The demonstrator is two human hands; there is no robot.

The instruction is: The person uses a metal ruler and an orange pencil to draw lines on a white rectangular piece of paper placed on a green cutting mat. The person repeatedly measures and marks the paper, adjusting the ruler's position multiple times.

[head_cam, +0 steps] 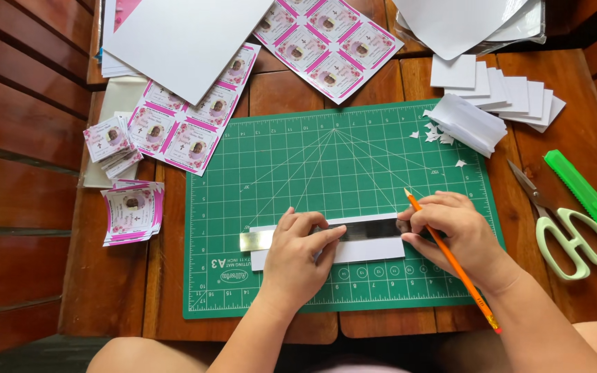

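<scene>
The left hand (297, 250) lies flat, fingers spread narrowly and pressing a metal ruler (326, 233) onto a white paper strip (371, 250). The right hand (459, 235) pinches an orange pencil (450, 259) in a closed writing grip, the pencil's sharpened point sticking up toward 11 o'clock and its other end trailing toward 5 o'clock. The hand itself rests on the ruler's right end. Whether the fingertips there touch the strip cannot be told.

The strip lies across the lower half of the green cutting mat (271, 159), roughly parallel to its grid lines. To do this well, the left palm should bear down evenly so the ruler cannot pivot, with fingertips kept behind the working edge.

At 3 o'clock from the hands lie scissors (568, 231) and a green cutter (587, 193). White paper pieces (513, 93) sit at 1 o'clock, pink printed cards (133, 211) at 9 o'clock.
</scene>
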